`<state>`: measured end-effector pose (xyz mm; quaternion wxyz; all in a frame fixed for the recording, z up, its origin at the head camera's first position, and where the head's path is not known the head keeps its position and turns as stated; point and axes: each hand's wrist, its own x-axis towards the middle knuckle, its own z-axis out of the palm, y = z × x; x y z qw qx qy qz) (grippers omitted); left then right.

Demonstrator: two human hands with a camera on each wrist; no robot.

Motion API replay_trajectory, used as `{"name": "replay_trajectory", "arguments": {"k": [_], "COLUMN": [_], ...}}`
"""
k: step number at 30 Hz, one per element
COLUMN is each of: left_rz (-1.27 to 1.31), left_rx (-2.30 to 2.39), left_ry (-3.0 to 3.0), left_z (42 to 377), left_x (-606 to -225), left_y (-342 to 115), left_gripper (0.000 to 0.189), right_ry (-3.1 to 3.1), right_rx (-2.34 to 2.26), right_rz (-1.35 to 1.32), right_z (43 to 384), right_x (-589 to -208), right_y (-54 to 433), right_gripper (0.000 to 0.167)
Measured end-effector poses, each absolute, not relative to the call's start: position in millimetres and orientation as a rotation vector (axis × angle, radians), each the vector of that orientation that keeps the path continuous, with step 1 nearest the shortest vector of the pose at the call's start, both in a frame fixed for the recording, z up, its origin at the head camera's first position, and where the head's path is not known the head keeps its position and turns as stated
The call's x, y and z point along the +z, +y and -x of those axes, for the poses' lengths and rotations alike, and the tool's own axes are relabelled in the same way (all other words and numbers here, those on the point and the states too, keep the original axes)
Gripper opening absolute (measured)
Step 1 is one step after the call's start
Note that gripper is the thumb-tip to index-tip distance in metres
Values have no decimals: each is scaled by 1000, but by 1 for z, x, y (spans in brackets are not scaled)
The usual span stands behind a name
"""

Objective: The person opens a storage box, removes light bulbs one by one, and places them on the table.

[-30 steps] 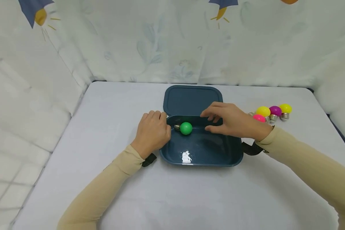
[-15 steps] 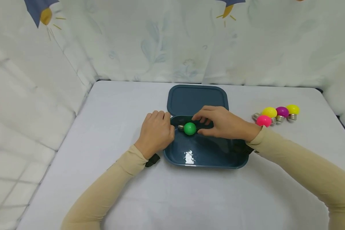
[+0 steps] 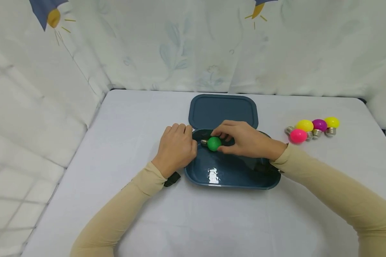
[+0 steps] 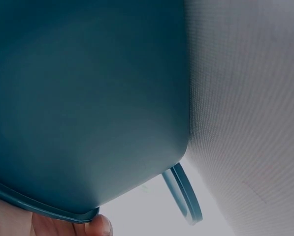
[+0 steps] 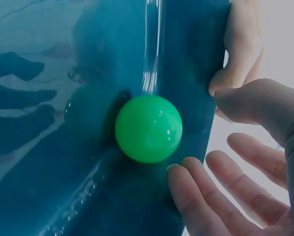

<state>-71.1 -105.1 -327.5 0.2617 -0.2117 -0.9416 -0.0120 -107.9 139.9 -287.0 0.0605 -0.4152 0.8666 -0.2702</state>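
Note:
A green light bulb [image 3: 214,144] with a silver screw base lies on its side in a dark blue box [image 3: 234,178], near the back left. At the box's left end, my left hand [image 3: 176,147] grips the rim, fingers curled; in the left wrist view its fingertips [image 4: 98,225] show at the rim below the box's outer wall. Over the box reaches my right hand [image 3: 246,141], thumb and fingers spread at the bulb's round end. A gap separates the thumb from the bulb [image 5: 148,129] in the right wrist view, where one fingertip comes close to it.
Behind the box a matching flat lid [image 3: 223,111] lies on the white table [image 3: 148,114]. Several more bulbs rest in a cluster to the right, among them a pink one [image 3: 298,136] and a purple one [image 3: 320,125]. A patterned curtain [image 3: 141,46] hangs behind.
My right hand has moved left and slightly down, from the box's right half up to the green bulb. The left hand keeps its grip on the rim. The whole head view has shifted slightly.

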Motion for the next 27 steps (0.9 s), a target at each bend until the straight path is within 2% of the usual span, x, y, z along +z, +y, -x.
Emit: {"name": "replay_trajectory", "arguments": {"k": [27], "left_rz": [581], "left_rx": [-14], "left_ry": [-2509], "left_z": [72], "left_x": [-329], "left_y": [-105], "left_gripper": [18], "right_ry": [2673], "right_rx": [-836], "right_rz": [1306], "right_z": [103], "right_x": [-302], "right_y": [131], "right_gripper": [38]}}
